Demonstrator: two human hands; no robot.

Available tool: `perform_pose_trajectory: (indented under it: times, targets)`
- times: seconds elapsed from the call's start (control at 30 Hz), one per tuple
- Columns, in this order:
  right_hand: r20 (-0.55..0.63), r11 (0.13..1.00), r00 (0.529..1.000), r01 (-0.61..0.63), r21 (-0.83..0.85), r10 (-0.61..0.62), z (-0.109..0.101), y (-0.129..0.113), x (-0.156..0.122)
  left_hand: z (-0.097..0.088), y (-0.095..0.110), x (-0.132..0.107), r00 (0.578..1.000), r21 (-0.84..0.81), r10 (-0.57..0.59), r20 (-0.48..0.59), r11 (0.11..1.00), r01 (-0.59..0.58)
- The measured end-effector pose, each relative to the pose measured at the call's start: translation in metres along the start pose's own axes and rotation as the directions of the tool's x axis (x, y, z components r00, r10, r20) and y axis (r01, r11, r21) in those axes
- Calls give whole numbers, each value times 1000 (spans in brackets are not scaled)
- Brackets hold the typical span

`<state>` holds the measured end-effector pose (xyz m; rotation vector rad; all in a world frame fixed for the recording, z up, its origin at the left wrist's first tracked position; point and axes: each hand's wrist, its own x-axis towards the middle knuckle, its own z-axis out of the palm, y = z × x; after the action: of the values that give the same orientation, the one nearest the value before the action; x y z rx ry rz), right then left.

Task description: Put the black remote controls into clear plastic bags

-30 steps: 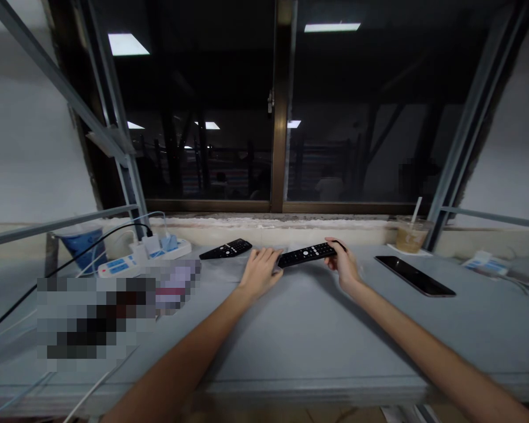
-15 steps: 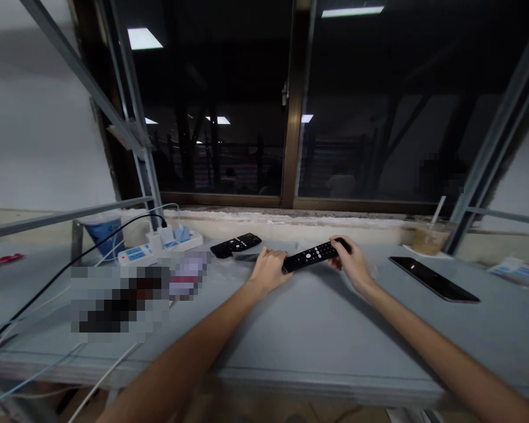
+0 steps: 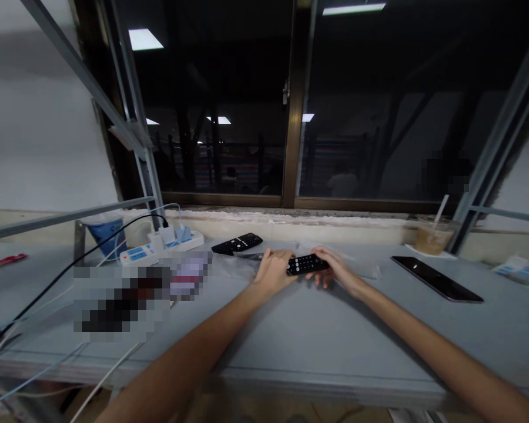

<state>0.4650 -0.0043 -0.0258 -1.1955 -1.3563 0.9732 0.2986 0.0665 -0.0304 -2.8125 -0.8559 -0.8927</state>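
A black remote control (image 3: 307, 265) with rows of buttons is held level above the grey table, its button face towards me. My left hand (image 3: 273, 273) wraps round its left end and covers that part. At the other end, my right hand (image 3: 337, 271) grips the remote with the thumb on top and the fingers underneath. Clear plastic film (image 3: 238, 267) lies beside my left hand, and a faint stretch of it shows behind my right hand. A second black remote control (image 3: 238, 242) rests on the table behind and left of my left hand.
On the left are a white power strip (image 3: 143, 254) with plugs, loose cables, a blue cup (image 3: 107, 235) and blurred-out items. To the right lie a dark phone (image 3: 436, 279) and a drink cup (image 3: 434, 235) with a straw. A window stands behind the table (image 3: 326, 341).
The held remote has shifted left and lower, and is less tilted. My right hand has moved in towards my left hand, which now covers more of the remote.
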Motion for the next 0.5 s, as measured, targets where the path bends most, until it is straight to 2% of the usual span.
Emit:
perform_pose_trajectory:
  times: [0.1,0.27,0.37,0.5]
  targets:
    - [106,998,993,-48,-28,50,6,3,-3,-2,8,-2,1000,-18,31,2,999,-31]
    - [240,984,954,-170,-57,179,9,3,-2,-2,13,-3,997,-42,73,-5,996,-73]
    - [188,987,969,-159,-18,160,5,5,1,1,10,-2,998,-56,64,-9,996,-65]
    - [39,988,991,-134,79,131,-8,8,7,4,-1,0,999,-16,25,-48,1000,-26]
